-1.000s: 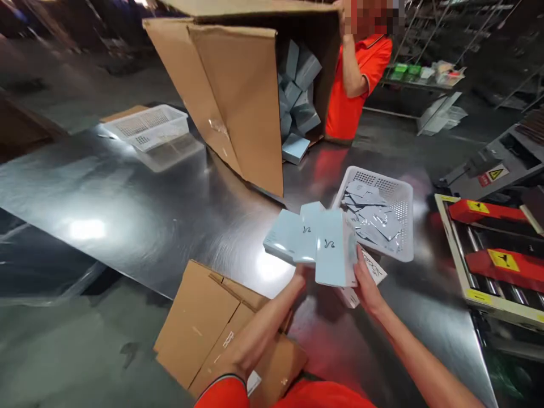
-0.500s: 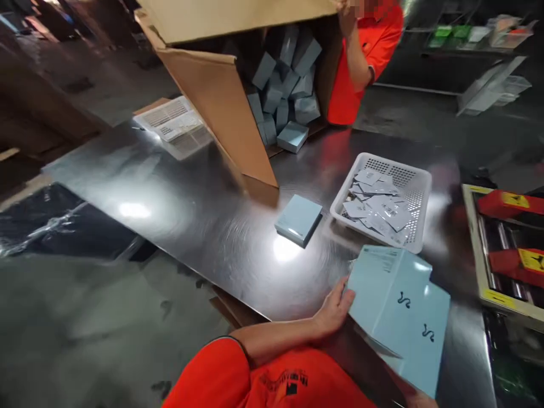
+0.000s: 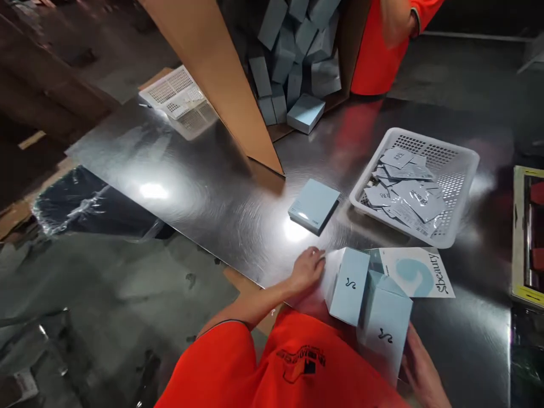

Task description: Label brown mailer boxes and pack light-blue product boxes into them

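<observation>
Two light blue boxes stand side by side at the near edge of the metal table: the left box and the right box, each with a black squiggle mark. My left hand is beside the left box, fingers loosely apart with nothing in them. Against the side of the right box, my right hand grips it, its fingers partly hidden. Behind the boxes lies a printed sheet with a blue swirl. Another light blue box lies flat on the table ahead.
A white basket of white sachets stands at the right. An open carton at the back holds several light blue boxes. Behind it stands a person in red. A white perforated tray lies far left; a roller conveyor is at right.
The blue boxes, previously held tilted together, now stand nearer my body. My left hand has come off them and moved left. The printed sheet now shows on the table. The view has shifted.
</observation>
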`<action>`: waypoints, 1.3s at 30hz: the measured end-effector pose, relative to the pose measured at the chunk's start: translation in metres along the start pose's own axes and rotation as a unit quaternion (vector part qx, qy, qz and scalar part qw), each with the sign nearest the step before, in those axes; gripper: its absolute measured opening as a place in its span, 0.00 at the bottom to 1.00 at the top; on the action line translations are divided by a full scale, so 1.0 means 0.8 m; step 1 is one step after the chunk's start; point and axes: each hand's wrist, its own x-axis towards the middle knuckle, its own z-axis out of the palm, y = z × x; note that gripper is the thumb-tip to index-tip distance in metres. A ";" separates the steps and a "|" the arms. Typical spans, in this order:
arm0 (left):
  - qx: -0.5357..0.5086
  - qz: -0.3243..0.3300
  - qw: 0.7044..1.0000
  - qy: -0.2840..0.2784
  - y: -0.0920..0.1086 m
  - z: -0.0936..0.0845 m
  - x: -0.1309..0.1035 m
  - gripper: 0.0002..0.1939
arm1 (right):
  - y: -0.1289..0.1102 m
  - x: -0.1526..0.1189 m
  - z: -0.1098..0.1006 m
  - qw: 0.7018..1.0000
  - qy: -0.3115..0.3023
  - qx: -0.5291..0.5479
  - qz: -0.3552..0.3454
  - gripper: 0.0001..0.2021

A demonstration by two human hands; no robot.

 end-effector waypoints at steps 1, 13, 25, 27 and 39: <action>0.062 -0.006 0.995 0.077 0.003 -0.023 0.027 0.25 | -0.009 -0.003 -0.001 1.000 0.014 0.016 0.015 0.41; 0.283 -0.097 0.954 0.031 -0.007 -0.098 0.096 0.53 | -0.053 -0.046 0.012 0.976 0.097 -0.195 0.006 0.56; 0.219 -0.237 0.937 0.137 0.021 0.030 -0.127 0.53 | -0.158 0.016 0.134 0.841 -0.070 -0.407 -0.349 0.45; 0.196 -0.240 0.939 0.150 0.020 0.034 -0.149 0.50 | -0.151 0.032 0.163 0.783 -0.065 -0.483 -0.386 0.44; -0.033 -0.151 0.959 0.238 -0.065 0.023 -0.217 0.42 | -0.115 0.048 0.038 0.666 -0.036 -0.646 -0.372 0.32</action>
